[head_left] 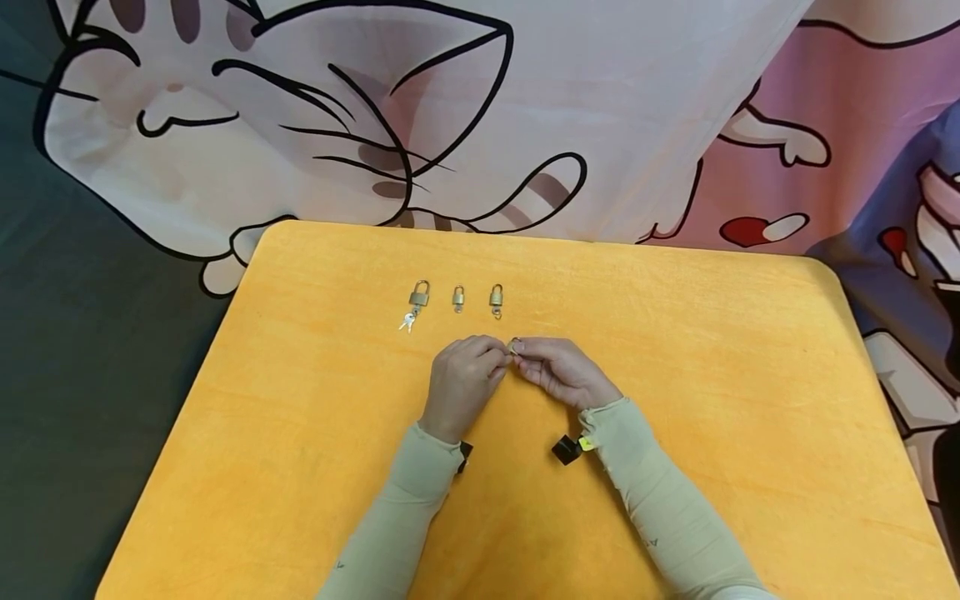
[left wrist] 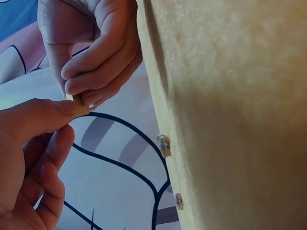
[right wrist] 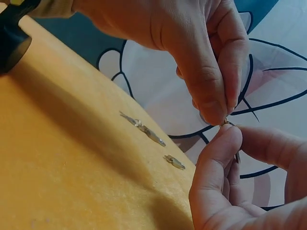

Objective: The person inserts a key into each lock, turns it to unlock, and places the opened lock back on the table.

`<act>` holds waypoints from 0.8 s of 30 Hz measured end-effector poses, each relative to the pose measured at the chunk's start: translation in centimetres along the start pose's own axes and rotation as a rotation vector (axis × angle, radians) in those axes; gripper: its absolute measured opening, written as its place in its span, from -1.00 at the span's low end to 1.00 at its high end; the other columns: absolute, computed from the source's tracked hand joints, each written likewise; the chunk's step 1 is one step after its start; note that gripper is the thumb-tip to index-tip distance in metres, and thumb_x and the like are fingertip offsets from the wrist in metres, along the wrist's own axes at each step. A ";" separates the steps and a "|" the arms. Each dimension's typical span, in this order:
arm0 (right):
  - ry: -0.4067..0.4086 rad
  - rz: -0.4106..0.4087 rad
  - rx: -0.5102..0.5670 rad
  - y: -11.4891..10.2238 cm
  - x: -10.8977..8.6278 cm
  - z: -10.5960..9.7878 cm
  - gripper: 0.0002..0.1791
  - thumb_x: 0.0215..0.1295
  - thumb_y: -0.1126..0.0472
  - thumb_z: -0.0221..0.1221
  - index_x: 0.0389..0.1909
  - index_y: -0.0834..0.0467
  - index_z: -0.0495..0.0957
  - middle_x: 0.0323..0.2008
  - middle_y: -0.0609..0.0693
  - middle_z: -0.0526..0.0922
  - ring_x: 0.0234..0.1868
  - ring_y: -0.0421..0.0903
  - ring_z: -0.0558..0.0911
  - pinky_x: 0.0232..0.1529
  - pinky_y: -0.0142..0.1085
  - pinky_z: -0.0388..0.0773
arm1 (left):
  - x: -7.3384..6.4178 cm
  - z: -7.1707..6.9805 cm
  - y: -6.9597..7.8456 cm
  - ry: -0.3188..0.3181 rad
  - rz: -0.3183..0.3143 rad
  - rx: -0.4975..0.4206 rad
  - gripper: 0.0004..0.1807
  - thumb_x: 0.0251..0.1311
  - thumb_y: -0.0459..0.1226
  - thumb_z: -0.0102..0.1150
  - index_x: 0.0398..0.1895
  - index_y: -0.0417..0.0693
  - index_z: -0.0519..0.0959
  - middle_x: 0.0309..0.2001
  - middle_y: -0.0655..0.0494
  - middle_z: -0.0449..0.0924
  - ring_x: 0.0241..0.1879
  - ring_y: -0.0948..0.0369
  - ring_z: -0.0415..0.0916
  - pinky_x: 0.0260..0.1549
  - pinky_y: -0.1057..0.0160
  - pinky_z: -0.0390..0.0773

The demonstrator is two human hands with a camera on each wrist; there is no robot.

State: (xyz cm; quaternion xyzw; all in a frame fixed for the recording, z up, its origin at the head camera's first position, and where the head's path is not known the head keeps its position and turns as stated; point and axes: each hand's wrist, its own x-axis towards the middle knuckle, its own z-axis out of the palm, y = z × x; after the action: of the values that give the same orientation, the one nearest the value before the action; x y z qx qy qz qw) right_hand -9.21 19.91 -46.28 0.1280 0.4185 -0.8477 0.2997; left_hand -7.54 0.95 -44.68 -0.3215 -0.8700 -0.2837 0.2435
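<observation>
A small brass padlock, mostly hidden by fingertips, is held between the two hands above the table. My left hand pinches one end of it between thumb and fingers. From the other side, my right hand pinches it with thumb and index finger; a bit of curved metal shows there. Beyond the hands, three padlocks lie in a row on the table. The left padlock has keys attached, the middle padlock is smallest, and the right padlock has a small piece hanging from it.
The yellow table has rounded far corners. Behind it hangs a printed cartoon curtain. A black wrist camera hangs by the right sleeve, low over the tabletop. Dark floor shows past the left edge.
</observation>
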 end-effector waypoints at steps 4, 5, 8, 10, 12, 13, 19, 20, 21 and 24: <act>-0.038 0.014 0.033 0.0 0.0 0.2 -0.67 0.52 0.44 -0.04 -0.29 0.27 0.71 -0.33 0.05 0.73 -0.35 -0.23 0.69 -0.21 -0.47 0.62 | 0.0 0.1 -0.1 0.005 -0.018 -0.012 -0.89 0.03 -0.41 0.51 -0.47 -0.05 0.75 -0.34 0.18 0.68 -0.38 0.21 0.63 -0.39 0.28 0.55; -0.048 0.014 0.041 0.0 0.0 0.2 -0.67 0.52 0.45 -0.04 -0.29 0.28 0.71 -0.33 0.05 0.73 -0.34 -0.23 0.69 -0.20 -0.47 0.62 | 0.0 0.1 -0.1 0.010 -0.022 -0.018 -0.89 0.02 -0.43 0.51 -0.46 -0.06 0.75 -0.34 0.18 0.68 -0.37 0.20 0.64 -0.37 0.28 0.57; -0.041 -0.001 0.044 0.0 -0.1 0.2 -0.69 0.52 0.45 -0.03 -0.28 0.29 0.70 -0.33 0.06 0.73 -0.34 -0.22 0.70 -0.19 -0.45 0.63 | 0.0 0.1 -0.2 0.019 -0.040 -0.044 -0.90 0.04 -0.41 0.50 -0.41 -0.07 0.76 -0.32 0.15 0.69 -0.33 0.20 0.65 -0.30 0.27 0.61; -0.019 -0.022 0.026 -0.1 -0.1 0.2 -0.72 0.51 0.44 0.00 -0.27 0.28 0.70 -0.35 0.06 0.73 -0.35 -0.22 0.70 -0.20 -0.44 0.63 | -0.1 0.1 -0.3 0.020 -0.066 -0.067 -0.87 0.04 -0.37 0.53 -0.34 -0.08 0.75 -0.29 0.13 0.69 -0.33 0.21 0.65 -0.29 0.28 0.62; 0.007 -0.040 -0.001 -0.2 -0.2 0.1 -0.75 0.50 0.43 0.03 -0.25 0.27 0.70 -0.36 0.07 0.74 -0.35 -0.22 0.71 -0.21 -0.44 0.64 | -0.1 0.1 -0.4 0.012 -0.105 -0.093 -0.79 0.02 -0.29 0.56 -0.27 -0.09 0.74 -0.27 0.12 0.70 -0.34 0.24 0.65 -0.32 0.30 0.62; 0.020 -0.047 -0.014 -0.2 -0.3 0.2 -0.76 0.49 0.43 0.04 -0.24 0.26 0.70 -0.36 0.06 0.74 -0.35 -0.22 0.71 -0.22 -0.44 0.64 | -0.1 0.1 -0.5 0.004 -0.132 -0.112 -0.74 0.00 -0.26 0.58 -0.24 -0.10 0.73 -0.27 0.12 0.70 -0.35 0.25 0.65 -0.33 0.30 0.62; 0.075 -0.099 -0.080 -0.3 -0.4 0.2 -0.82 0.45 0.45 0.08 -0.20 0.22 0.66 -0.32 0.04 0.73 -0.30 -0.19 0.72 -0.18 -0.41 0.65 | -0.2 -0.3 -0.6 -0.147 -0.463 -0.449 -0.64 0.07 -0.12 0.54 -0.16 -0.15 0.73 -0.32 0.12 0.73 -0.43 0.29 0.66 -0.38 0.29 0.63; 0.082 -0.109 -0.089 -0.3 -0.4 0.2 -0.82 0.44 0.45 0.09 -0.20 0.22 0.66 -0.30 0.04 0.72 -0.29 -0.19 0.72 -0.16 -0.41 0.65 | -0.1 -0.3 -0.6 -0.186 -0.547 -0.545 -0.67 0.11 -0.14 0.51 -0.15 -0.17 0.73 -0.33 0.09 0.74 -0.44 0.28 0.67 -0.37 0.28 0.65; 0.089 -0.120 -0.097 -0.4 -0.4 0.2 -0.81 0.43 0.46 0.10 -0.21 0.21 0.66 -0.29 0.04 0.72 -0.28 -0.18 0.72 -0.14 -0.39 0.65 | -0.1 -0.4 -0.6 -0.224 -0.632 -0.640 -0.68 0.15 -0.16 0.48 -0.15 -0.19 0.73 -0.33 0.04 0.75 -0.44 0.25 0.69 -0.35 0.25 0.66; 0.100 -0.140 -0.110 -0.5 -0.5 0.2 -0.81 0.41 0.47 0.12 -0.23 0.19 0.67 -0.26 0.03 0.71 -0.26 -0.17 0.70 -0.08 -0.37 0.64 | 0.1 -0.5 -0.7 -0.313 -0.829 -0.872 -0.74 0.25 -0.24 0.38 -0.14 -0.28 0.71 -0.33 -0.10 0.75 -0.42 0.14 0.72 -0.31 0.10 0.69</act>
State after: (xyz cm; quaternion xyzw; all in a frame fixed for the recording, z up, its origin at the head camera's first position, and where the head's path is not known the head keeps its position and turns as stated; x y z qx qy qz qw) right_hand -9.14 20.19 -45.62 0.1239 0.4867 -0.8350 0.2250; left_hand -7.93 0.25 -44.50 -0.0646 -0.7520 -0.6333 -0.1711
